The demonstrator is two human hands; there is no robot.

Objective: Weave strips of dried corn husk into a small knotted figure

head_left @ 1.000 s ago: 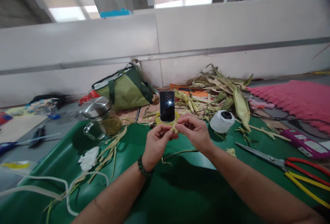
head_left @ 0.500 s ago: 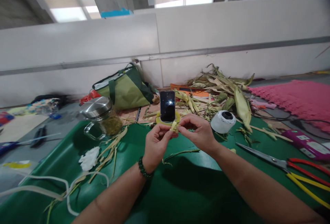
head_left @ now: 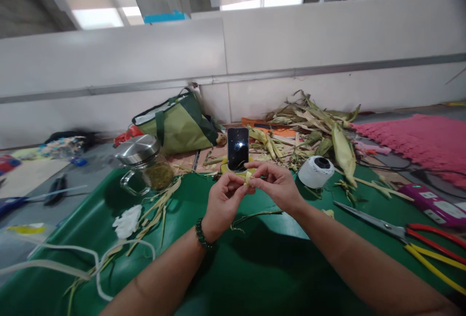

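A small pale-yellow piece of corn husk (head_left: 248, 178) is pinched between my two hands, just in front of the phone. My left hand (head_left: 224, 199), with a dark green bead bracelet at its wrist, closes thumb and fingers on the piece from the left. From the right, my right hand (head_left: 276, 185) has its thumb and index finger closed at the same piece. Its exact shape is partly covered by the fingertips. Behind the hands a black phone (head_left: 238, 148) stands upright at a yellow tape roll. A thin husk strand (head_left: 260, 214) lies on the green mat below them.
At the left stand a lidded glass mug (head_left: 145, 168) and a green bag (head_left: 182, 131). White cord (head_left: 54, 268), dry strips (head_left: 156, 207) and crumpled tissue (head_left: 127, 221) lie nearer. To the right are a white roll (head_left: 316, 172), heaped corn husks (head_left: 313, 122) and large scissors (head_left: 393, 229).
My fingers have shifted around the husk piece, turning it a little. The right hand drew slightly away and is now back against it. The view has moved a touch.
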